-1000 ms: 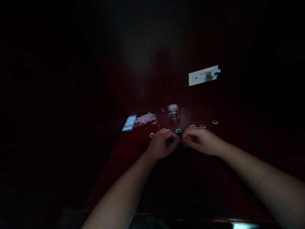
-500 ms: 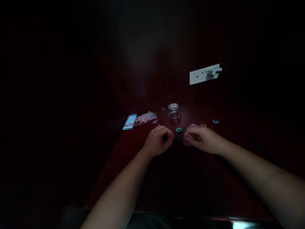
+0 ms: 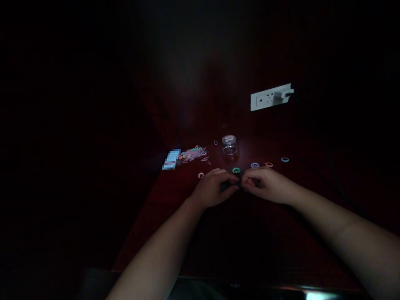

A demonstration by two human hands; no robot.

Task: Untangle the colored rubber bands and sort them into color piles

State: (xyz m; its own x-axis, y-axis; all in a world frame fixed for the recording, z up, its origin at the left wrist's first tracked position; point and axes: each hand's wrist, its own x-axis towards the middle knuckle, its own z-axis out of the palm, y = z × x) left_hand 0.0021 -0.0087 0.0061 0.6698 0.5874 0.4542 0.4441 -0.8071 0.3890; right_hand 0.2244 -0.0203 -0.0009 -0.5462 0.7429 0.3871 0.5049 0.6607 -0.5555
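My left hand [image 3: 215, 188] reaches toward the right one, with thumb and index finger curved to almost meet at the tips. My right hand [image 3: 264, 184] is closed in a pinch, its fingertips close to the left hand's. Whatever lies between the fingertips is too small and dark to make out. Just beyond the hands lie green hair ties [image 3: 236, 170], purple hair ties [image 3: 255, 165] and an orange hair tie [image 3: 268, 165]. A pink hair tie [image 3: 201, 175] rests beside the left hand.
A heap of coloured hair ties [image 3: 193, 154] lies next to a bright pixelated rectangle [image 3: 171, 159]. Behind the hands stands a clear lidded jar [image 3: 230, 146]. A blue hair tie [image 3: 284, 159] lies at right. The wall socket [image 3: 271, 98] holds a plug. The dark red table [image 3: 162, 233] is dimly lit.
My left hand has moved right, so its fingertips now nearly meet the right hand's. A thin strand seen between the hands earlier no longer shows. The pink tie has come into view.
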